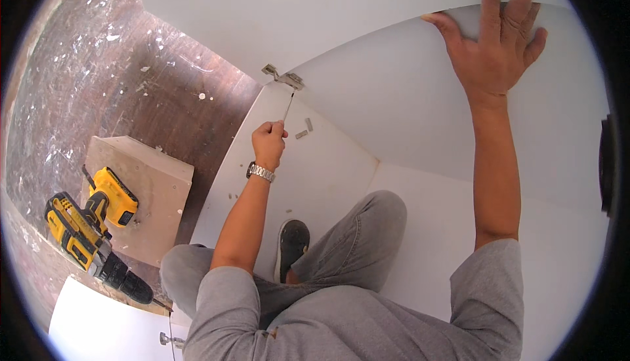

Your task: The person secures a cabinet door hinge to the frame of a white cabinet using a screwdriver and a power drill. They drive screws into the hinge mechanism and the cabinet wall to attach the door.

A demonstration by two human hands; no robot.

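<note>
My left hand, with a metal watch at the wrist, is closed round a screwdriver. Its handle is hidden in my fist, and its thin shaft points up to a metal cabinet hinge. Whether the tip sits in a screw is too small to tell. The hinge joins a large white door panel to the cabinet's white side. At the upper right, my right hand lies with spread fingers across the door panel's curved-looking edge, holding nothing.
A yellow and black cordless drill rests on a wooden box at the left. Two small metal pieces lie inside the cabinet beside my left hand. Another hinge shows at lower left. Paint spots mark the brown floor.
</note>
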